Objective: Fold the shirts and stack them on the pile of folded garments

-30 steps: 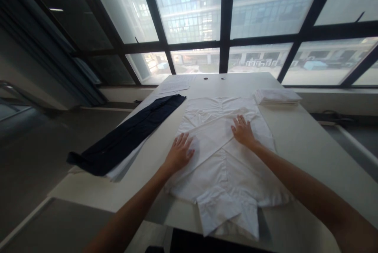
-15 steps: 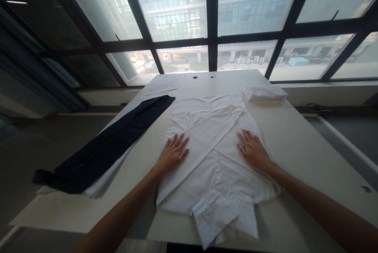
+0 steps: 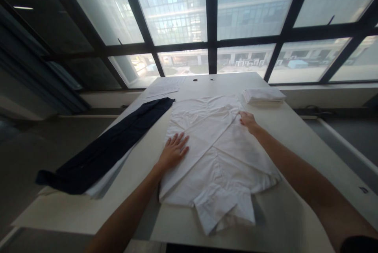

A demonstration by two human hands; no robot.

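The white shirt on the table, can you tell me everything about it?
The white shirt looks like thin, creased cloth. It lies spread on the pale table, its collar nearest the person. A long folded strip, maybe a sleeve, slants across it. The left hand rests flat on it; the right hand, curled, touches its far right part.

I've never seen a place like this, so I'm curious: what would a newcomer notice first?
Probably the white shirt spread across the middle of the table, with the left hand flat on it and the right hand curled at its far right side. To its left, a dark navy garment stands out sharply. Behind, bright dark-framed windows fill the background.
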